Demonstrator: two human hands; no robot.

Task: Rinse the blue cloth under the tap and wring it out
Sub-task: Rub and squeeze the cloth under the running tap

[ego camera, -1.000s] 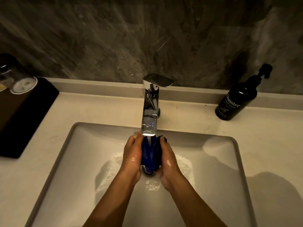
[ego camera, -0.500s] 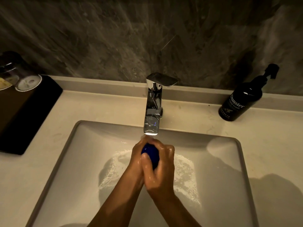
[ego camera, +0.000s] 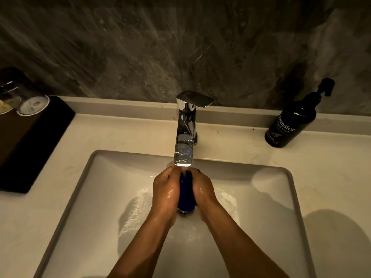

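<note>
**Cloth squeezed under running tap**

My left hand (ego camera: pixel 165 189) and right hand (ego camera: pixel 202 189) press the bunched blue cloth (ego camera: pixel 186 194) between them, fingers curled round it, thumbs on top. It sits over the sink (ego camera: pixel 104 197) drain, right under the tap (ego camera: pixel 185 129) spout, water running onto it. Soap bottle (ego camera: pixel 291 121) stands back right.

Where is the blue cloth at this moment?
In the head view the blue cloth is centre frame over the sink, bunched between the left hand and right hand, directly under the running tap.
</note>
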